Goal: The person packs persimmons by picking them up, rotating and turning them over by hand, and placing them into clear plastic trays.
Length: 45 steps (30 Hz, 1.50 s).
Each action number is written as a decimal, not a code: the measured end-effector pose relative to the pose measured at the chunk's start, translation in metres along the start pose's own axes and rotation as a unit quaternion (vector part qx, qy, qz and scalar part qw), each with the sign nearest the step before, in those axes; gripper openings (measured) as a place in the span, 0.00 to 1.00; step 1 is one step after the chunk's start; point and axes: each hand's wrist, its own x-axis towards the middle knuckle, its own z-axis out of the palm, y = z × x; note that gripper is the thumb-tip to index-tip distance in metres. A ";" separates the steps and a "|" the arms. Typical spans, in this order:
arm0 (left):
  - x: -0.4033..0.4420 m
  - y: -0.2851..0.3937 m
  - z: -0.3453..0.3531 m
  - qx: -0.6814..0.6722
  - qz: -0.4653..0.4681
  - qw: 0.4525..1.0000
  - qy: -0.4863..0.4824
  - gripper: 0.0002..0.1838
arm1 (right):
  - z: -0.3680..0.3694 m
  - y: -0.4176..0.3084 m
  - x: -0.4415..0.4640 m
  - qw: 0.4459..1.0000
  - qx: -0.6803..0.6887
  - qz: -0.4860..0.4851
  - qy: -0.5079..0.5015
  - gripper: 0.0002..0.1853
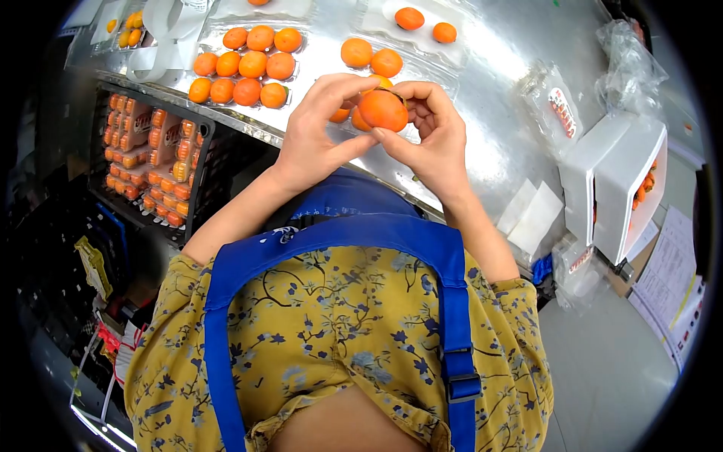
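Note:
In the middle of the head view, an orange persimmon (383, 111) with a dark leafy top is held up between both hands. My left hand (320, 132) grips it from the left with thumb and fingertips. On the other side, my right hand (433, 143) has its thumb low on the fruit and its fingers behind. Partly hidden behind the hands are several more persimmons, with two of them (386, 62) showing just beyond. A clear tray of persimmons in rows (253, 65) lies to the left of my left hand.
A metal worktable (489, 98) carries another tray with two fruits (409, 19). Lower left stands a black crate (207, 139) of packed fruit. To the right are a white foam box (629, 188), plastic bags (553, 105) and white paper sheets (536, 218).

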 end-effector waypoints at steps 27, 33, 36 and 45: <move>-0.007 -0.010 0.001 -0.257 -0.101 0.961 -0.015 0.36 | 0.013 -0.013 -0.006 0.999 -0.037 -0.028 0.023 0.14; -0.006 -0.008 0.000 -0.243 -0.125 0.962 -0.018 0.35 | 0.009 -0.009 -0.006 0.995 -0.098 -0.016 0.026 0.14; -0.007 -0.009 0.002 -0.270 -0.143 0.952 -0.010 0.33 | 0.007 -0.007 -0.006 0.993 -0.113 -0.007 0.031 0.15; -0.005 -0.010 0.002 -0.266 -0.147 0.952 -0.019 0.30 | 0.005 -0.007 -0.004 0.995 -0.088 0.019 0.041 0.14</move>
